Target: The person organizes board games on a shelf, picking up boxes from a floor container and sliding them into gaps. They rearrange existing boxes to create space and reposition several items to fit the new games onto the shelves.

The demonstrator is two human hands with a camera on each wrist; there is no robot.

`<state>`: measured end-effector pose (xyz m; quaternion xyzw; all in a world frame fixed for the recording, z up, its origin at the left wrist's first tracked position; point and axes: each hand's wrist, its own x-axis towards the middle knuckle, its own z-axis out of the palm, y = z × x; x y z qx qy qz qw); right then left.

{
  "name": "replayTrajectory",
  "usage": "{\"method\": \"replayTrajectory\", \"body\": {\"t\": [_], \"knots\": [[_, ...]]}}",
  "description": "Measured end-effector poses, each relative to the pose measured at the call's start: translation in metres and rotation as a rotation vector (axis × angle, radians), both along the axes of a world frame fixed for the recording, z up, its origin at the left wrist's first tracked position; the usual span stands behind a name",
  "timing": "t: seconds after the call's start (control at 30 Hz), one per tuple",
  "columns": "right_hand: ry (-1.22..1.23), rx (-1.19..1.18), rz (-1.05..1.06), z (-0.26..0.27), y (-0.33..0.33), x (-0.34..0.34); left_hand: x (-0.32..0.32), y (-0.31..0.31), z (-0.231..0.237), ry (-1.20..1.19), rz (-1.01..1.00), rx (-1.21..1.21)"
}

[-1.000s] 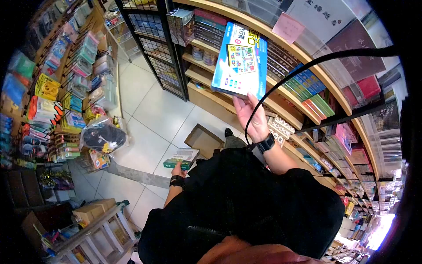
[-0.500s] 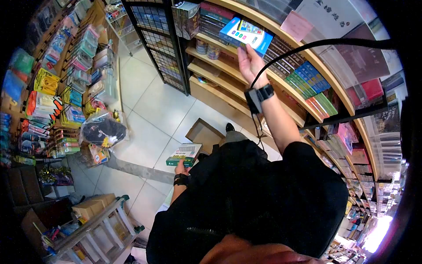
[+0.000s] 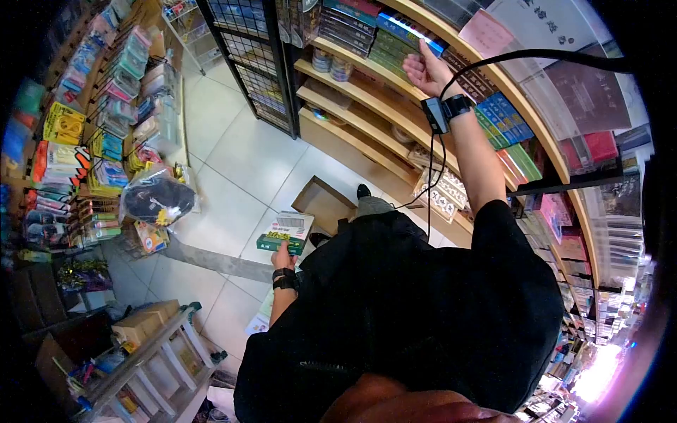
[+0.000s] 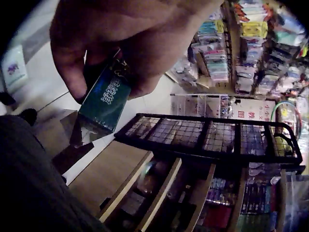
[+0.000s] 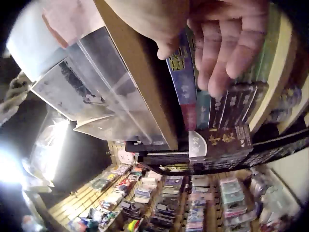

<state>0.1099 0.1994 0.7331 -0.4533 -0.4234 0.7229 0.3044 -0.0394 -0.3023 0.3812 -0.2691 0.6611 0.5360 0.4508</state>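
At the upper shelf (image 3: pixel 367 113), my right hand (image 3: pixel 429 72) is up against a blue game box (image 3: pixel 403 29) that lies flat on a stack of green boxes (image 3: pixel 392 56). In the right wrist view the thumb is at the edge of the blue box (image 5: pixel 182 79), and the loosely bent fingers (image 5: pixel 219 67) hang in front of the boxes below. Low by the body, my left hand (image 3: pixel 283 259) grips a green and white box (image 3: pixel 288 231). The left wrist view shows the dark green end of that box (image 4: pixel 105 101) pinched between thumb and fingers.
Dark boxes (image 3: pixel 345 32) are stacked left of the blue one. A black wire rack (image 3: pixel 243 60) stands at the shelf's end. An open cardboard box (image 3: pixel 324 201) sits on the tiled floor by my feet. A black cable (image 3: pixel 543 56) crosses before the shelf.
The blue box has gone from upright in my right hand to flat in the shelf, and that hand no longer grips it. My left hand still holds the green and white box.
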Motion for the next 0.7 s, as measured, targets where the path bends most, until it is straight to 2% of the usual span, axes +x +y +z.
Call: {"method": "replayTrajectory", "body": {"t": [0.07, 0.1, 0.13, 0.2, 0.27, 0.33, 0.37, 0.4, 0.43, 0.5, 0.53, 0.57, 0.6, 0.67, 0.7], "knots": [[-0.06, 0.077, 0.166, 0.018, -0.02, 0.012, -0.001, 0.01, 0.0, 0.049, -0.024, 0.02], [-0.177, 0.161, 0.247, 0.028, -0.028, 0.017, 0.0, 0.014, 0.005, 0.1, 0.003, 0.105], [-0.195, 0.256, 0.305, 0.042, -0.046, 0.026, 0.002, 0.016, 0.012, 0.147, 0.03, 0.182], [-0.12, 0.397, 0.259, 0.059, -0.067, 0.053, -0.001, 0.022, 0.028, 0.15, -0.035, 0.069], [-0.192, 0.504, 0.128, 0.074, -0.075, 0.089, -0.002, 0.023, 0.026, 0.175, -0.011, 0.168], [-0.197, 0.505, -0.069, 0.069, -0.057, 0.138, -0.005, 0.028, 0.051, 0.252, -0.044, 0.207], [-0.187, 0.504, -0.22, 0.069, -0.066, 0.152, -0.002, 0.03, 0.06, 0.279, 0.011, 0.27], [-0.194, 0.526, -0.247, 0.071, -0.07, 0.168, -0.006, 0.031, 0.078, 0.269, -0.066, 0.231], [-0.187, 0.553, -0.19, 0.063, -0.057, 0.203, -0.011, 0.031, 0.081, 0.273, -0.136, 0.241], [-0.195, 0.55, -0.144, 0.051, -0.038, 0.254, -0.009, 0.04, 0.101, 0.409, -0.096, 0.272], [-0.312, 0.569, -0.181, 0.064, -0.06, 0.25, -0.014, 0.042, 0.1, 0.478, -0.197, 0.182], [-0.318, 0.578, -0.172, 0.07, -0.075, 0.249, -0.015, 0.045, 0.11, 0.498, -0.203, 0.147], [-0.237, 0.641, -0.039, 0.08, -0.093, 0.251, -0.017, 0.047, 0.11, 0.599, -0.264, 0.127], [-0.398, 0.642, -0.116, 0.111, -0.133, 0.224, -0.023, 0.053, 0.134, 0.697, -0.409, -0.009], [-0.49, 0.703, -0.095, 0.127, -0.143, 0.221, -0.023, 0.054, 0.141, 0.696, -0.395, -0.011]]}}
